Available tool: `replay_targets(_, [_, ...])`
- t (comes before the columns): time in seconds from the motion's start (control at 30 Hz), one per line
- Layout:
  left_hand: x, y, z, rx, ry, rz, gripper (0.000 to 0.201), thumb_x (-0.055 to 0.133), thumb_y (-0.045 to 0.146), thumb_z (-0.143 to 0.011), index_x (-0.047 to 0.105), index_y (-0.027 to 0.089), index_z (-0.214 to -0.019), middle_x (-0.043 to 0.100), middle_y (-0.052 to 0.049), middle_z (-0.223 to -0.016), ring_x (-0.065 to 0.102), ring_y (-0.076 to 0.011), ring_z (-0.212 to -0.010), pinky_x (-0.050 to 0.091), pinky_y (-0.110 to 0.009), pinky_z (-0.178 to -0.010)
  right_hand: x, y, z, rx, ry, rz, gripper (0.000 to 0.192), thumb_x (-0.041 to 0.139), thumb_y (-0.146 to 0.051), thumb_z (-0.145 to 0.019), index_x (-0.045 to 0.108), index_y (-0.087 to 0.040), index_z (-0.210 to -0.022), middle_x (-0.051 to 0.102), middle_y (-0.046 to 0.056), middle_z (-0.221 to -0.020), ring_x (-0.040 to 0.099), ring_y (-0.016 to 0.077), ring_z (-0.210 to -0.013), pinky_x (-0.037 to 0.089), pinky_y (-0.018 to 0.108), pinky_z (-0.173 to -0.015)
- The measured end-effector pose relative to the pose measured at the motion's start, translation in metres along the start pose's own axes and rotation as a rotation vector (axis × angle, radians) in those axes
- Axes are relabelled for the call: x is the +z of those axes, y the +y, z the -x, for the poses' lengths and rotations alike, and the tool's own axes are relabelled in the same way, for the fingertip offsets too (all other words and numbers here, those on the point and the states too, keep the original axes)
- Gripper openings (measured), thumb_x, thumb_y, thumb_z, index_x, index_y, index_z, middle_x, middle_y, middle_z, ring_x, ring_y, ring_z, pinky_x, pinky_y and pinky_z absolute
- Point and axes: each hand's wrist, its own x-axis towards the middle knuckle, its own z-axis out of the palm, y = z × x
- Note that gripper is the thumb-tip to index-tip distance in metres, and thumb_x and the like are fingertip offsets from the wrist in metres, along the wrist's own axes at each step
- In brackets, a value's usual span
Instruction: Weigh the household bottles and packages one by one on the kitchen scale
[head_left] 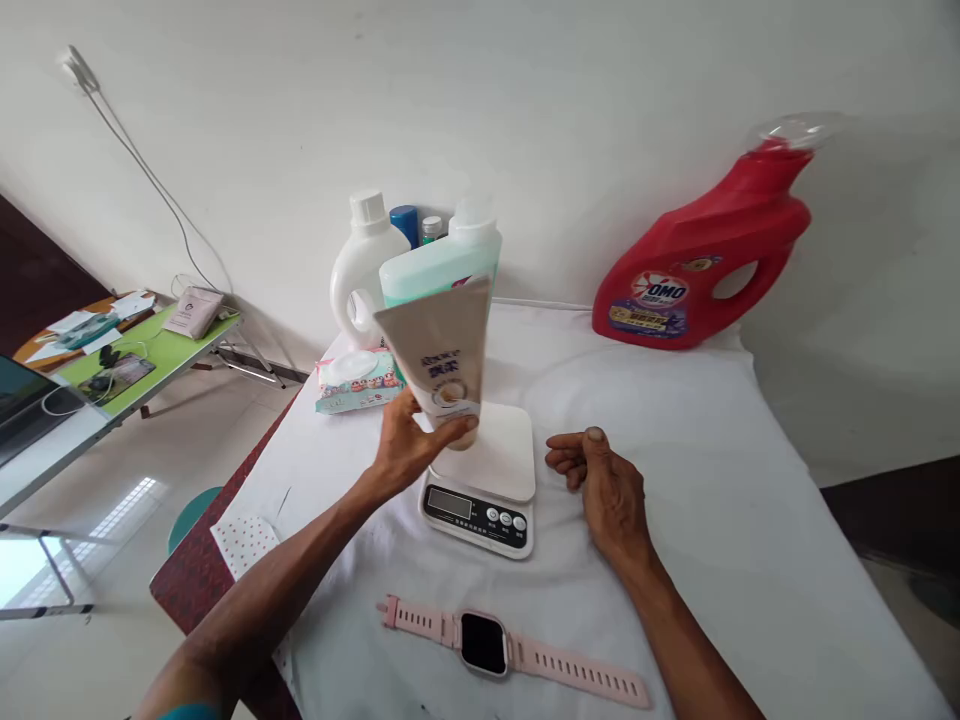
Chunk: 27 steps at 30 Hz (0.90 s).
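Note:
My left hand [409, 440] grips a beige squeeze tube [442, 350] near its lower, capped end. The tube stands tilted over the white platform of a digital kitchen scale [514, 455]; whether its cap touches the platform I cannot tell. The scale's display looks blank. To the right of the scale, my right hand [611, 490] rests by the white cloth with nothing in it, index finger stretched out and the other fingers loosely bent. A smartwatch with a pink strap [484, 643] lies face up in front of the scale.
Behind the tube stand a white jug [367, 260], a bottle of pale green liquid [442, 265] and smaller bottles. A wipes pack [356, 380] lies at left. A red detergent bottle [697, 255] leans by the wall. A green table [161, 350] stands farther left.

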Motion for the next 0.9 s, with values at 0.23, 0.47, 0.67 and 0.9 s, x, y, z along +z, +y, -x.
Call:
replay_targets(0.23, [-0.066,-0.024,0.015,-0.054,0.176,-0.246,0.032,0.090,0.038,-0.069,0.076,0.018,-0.090,0.081,-0.008,-0.093,0.076,-0.0282,-0.086,0.060,-0.042,-0.079,0.003,0.008,-0.003,-0.013,0.013,0.013,0.085,0.037,-0.092,-0.087,0.077,-0.018,-0.083,0.072,0.011,-0.073,0.061,0.0206,-0.065,0.050,0.035,-0.062])
replay_targets(0.47, [-0.072,-0.058,0.020,-0.113,0.280,-0.306,0.046,0.087,0.050,-0.070,0.072,0.018,-0.098,0.080,-0.011,-0.099,0.075,-0.0327,-0.092,0.060,-0.044,-0.077,0.000,-0.002,-0.002,0.042,-0.031,-0.066,0.083,0.039,-0.096,-0.083,0.075,-0.020,-0.080,0.073,0.011,-0.074,0.062,0.0230,-0.068,0.051,0.037,-0.063])
replay_targets(0.67, [-0.071,-0.065,0.012,0.115,0.283,-0.450,0.042,0.080,0.055,-0.077,0.065,0.021,-0.096,0.071,-0.010,-0.104,0.069,-0.0332,-0.101,0.057,-0.046,-0.083,-0.021,-0.019,-0.024,0.062,-0.115,-0.037,0.070,0.062,-0.085,-0.080,0.074,-0.017,-0.089,0.074,0.013,-0.086,0.069,0.0247,-0.079,0.057,0.035,-0.061])
replay_targets(0.9, [-0.074,-0.081,0.009,0.199,0.277,-0.485,0.043,0.081,0.052,-0.081,0.062,0.021,-0.104,0.067,-0.009,-0.106,0.066,-0.0309,-0.102,0.057,-0.042,-0.082,-0.083,-0.060,-0.160,-0.233,0.566,0.241,0.063,0.050,-0.075,-0.090,0.053,-0.014,-0.106,0.060,0.021,-0.112,0.060,0.0222,-0.090,0.048,0.036,-0.066])
